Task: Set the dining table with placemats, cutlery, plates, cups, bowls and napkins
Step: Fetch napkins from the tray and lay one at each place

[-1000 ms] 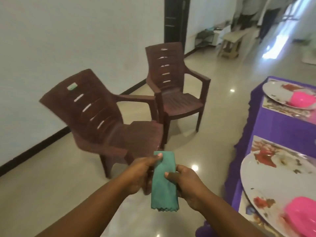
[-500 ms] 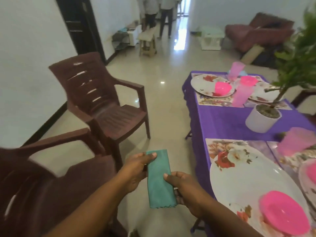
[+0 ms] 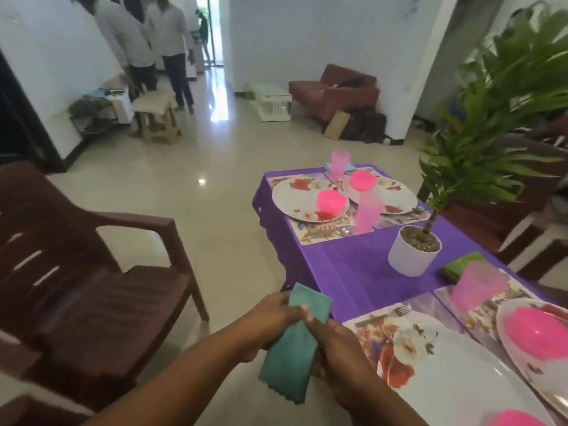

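We grip teal napkin (image 3: 293, 342) in both hands: left hand (image 3: 270, 318), right hand (image 3: 335, 339), fingers pinching cloth. Worktop (image 3: 347, 269) at 2 o'clock largely set; near placemat (image 3: 372, 324) lacks napkin.

At lower centre of the frame your hands hold a folded napkin (image 3: 295, 342) left of the table (image 3: 347, 272); a chair (image 3: 92, 272) stands at left, a potted plant (image 3: 415, 250) sits between the near and far place settings.
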